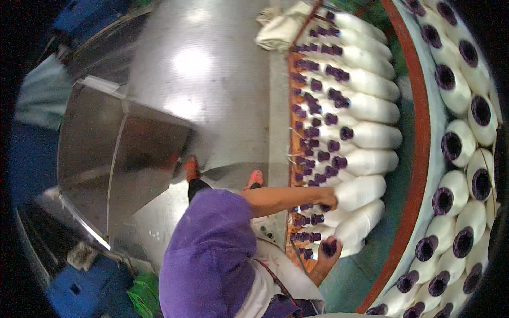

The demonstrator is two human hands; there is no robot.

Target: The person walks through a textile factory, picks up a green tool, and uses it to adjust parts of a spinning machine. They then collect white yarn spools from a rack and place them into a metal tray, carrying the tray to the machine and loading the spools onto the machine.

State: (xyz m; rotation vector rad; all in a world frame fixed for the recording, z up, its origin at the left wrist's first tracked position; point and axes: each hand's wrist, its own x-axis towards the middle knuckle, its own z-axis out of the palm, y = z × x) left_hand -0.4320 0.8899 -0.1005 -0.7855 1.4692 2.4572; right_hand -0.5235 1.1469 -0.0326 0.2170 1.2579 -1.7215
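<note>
On the person's side of the red-brown rail (pixel 422 132), the left hand (pixel 330 199) is curled around the purple end of the upper yarn bobbin (pixel 365 192), fingers pressed together, though blur hides their exact grip. Just beside it, also on that side, the right hand (pixel 331 250) pinches the purple tube end of the lower yarn bobbin (pixel 361 221) between thumb and fingers. Both white bobbins point toward the rail, the lower one slanted against the neighbouring bobbins (pixel 374 111) packed alongside it. Larger yarn cones (pixel 459 140) stand beyond the rail. With each bobbin apparently held by one end only, its heavy-looking body could swing and scuff its neighbour's windings; a loose pinch might let a tube slip, and a sideways pull could snag yarn on adjoining tube ends.
</note>
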